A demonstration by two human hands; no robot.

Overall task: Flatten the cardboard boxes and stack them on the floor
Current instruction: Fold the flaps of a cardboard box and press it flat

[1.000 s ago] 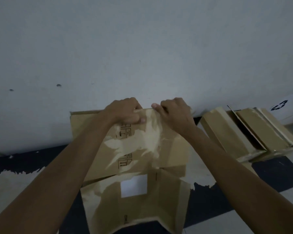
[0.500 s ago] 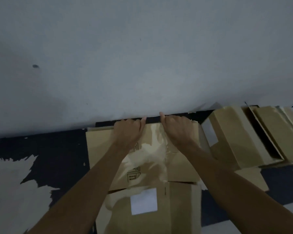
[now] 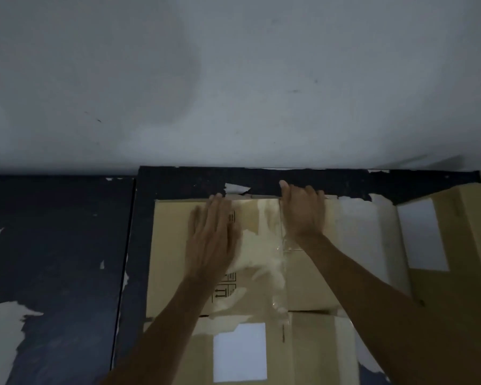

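Note:
A flattened brown cardboard box [image 3: 172,259] with torn tape and a white label lies on the dark floor beside the wall. My left hand [image 3: 211,240] lies flat on its upper panel with fingers straight, slightly blurred. My right hand [image 3: 303,212] rests at the box's far edge, its fingers bent over that edge. More cardboard [image 3: 456,245] with a white label lies to the right, partly overlapping.
A grey-white wall [image 3: 233,79] rises directly behind the box. The dark floor [image 3: 53,245] to the left has patches of peeled paint and a seam line [image 3: 122,259].
The box went from being held up at its top edge to lying flat on the floor. My left hand let go of the edge and now lies flat on the panel.

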